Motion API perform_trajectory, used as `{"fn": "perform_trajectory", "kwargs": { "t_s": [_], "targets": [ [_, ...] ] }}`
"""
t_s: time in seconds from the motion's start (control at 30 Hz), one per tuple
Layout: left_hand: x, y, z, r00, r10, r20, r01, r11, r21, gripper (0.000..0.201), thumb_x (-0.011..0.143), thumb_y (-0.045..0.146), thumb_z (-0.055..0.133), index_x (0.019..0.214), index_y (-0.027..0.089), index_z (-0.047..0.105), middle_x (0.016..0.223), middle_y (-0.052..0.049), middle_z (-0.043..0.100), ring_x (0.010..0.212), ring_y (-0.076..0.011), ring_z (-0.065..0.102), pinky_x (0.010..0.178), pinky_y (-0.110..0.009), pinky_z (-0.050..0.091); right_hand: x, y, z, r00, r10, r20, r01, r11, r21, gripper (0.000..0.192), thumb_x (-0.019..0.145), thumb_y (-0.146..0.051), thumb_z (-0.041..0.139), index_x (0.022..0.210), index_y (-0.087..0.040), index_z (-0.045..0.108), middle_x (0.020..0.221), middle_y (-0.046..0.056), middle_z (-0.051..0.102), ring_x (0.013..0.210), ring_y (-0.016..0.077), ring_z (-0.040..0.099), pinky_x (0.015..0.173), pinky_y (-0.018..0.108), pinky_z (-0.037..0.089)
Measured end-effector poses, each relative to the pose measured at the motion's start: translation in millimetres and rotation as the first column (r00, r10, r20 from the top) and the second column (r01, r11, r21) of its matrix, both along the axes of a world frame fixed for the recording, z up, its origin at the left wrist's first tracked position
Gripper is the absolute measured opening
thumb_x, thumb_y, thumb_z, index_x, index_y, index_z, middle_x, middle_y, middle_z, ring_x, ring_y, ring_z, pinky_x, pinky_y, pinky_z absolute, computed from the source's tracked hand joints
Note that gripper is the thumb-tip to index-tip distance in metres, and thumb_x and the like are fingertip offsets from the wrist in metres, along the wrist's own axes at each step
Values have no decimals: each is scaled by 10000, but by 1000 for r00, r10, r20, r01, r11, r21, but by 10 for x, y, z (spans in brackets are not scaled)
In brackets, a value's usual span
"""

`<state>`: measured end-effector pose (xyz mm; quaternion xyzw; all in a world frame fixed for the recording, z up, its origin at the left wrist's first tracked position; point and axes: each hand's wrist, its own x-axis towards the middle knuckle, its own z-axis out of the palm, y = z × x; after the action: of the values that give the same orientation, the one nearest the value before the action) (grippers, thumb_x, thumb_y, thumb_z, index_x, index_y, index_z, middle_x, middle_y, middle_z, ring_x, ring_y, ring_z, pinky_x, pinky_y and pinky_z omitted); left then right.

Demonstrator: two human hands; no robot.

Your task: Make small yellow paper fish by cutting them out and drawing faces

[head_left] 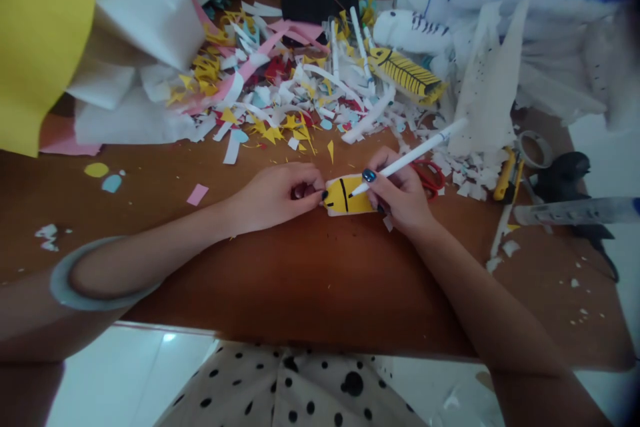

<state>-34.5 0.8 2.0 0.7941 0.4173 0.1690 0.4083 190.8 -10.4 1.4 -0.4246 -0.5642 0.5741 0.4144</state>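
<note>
A small yellow paper fish (339, 197) with a white edge lies on the brown table, marked with a black cross line and a short line at its left end. My left hand (285, 195) pinches that left end between thumb and finger. In my right hand (400, 193) is a white marker pen (420, 155), its black tip on or just above the yellow paper, right of the cross line. The right fingers cover the right end of the piece. Red-handled scissors (431, 177) lie just beyond my right hand, partly hidden by it.
Paper scraps (280, 103) are heaped across the back. A yellow paper fish with black bones (407, 73) rests on them. White stuffed fish shapes (413, 30) lie back right. A yellow cutter (505, 175), tape roll (535, 149) and black glue gun (565, 173) sit at the right.
</note>
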Motion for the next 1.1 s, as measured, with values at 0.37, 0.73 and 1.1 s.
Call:
{"fn": "perform_trajectory", "kwargs": {
  "t_s": [0.37, 0.73, 1.1],
  "targets": [
    [-8, -1, 10, 1000, 12, -26, -12, 1000, -6, 129, 865, 265, 515, 814, 188, 606, 752, 22, 571, 672, -106, 514, 622, -213, 363, -4, 10, -24, 986, 93, -139, -106, 990, -92, 278, 776, -424, 738, 838, -206, 575, 564, -69, 543, 375, 38, 376, 349, 165, 305],
    [-19, -21, -12, 998, 35, -52, -34, 999, 22, 115, 841, 252, 501, 770, 193, 570, 745, 26, 560, 671, -109, 504, 620, -215, 356, 118, 172, 265, 870, -144, -471, 57, 980, -193, 363, 666, -385, 795, 818, -244, 497, 530, -96, 380, 417, 49, 228, 312, 141, 110],
    [1, -15, 17, 999, 31, -42, -31, 1000, -4, 108, 837, 243, 502, 780, 190, 578, 728, 30, 545, 649, -107, 490, 608, -217, 361, -58, 11, 33, 991, 20, 135, -34, 994, 100, 222, 877, -398, 610, 816, -213, 504, 596, -67, 505, 518, 79, 482, 497, 206, 383]
  ]
}}
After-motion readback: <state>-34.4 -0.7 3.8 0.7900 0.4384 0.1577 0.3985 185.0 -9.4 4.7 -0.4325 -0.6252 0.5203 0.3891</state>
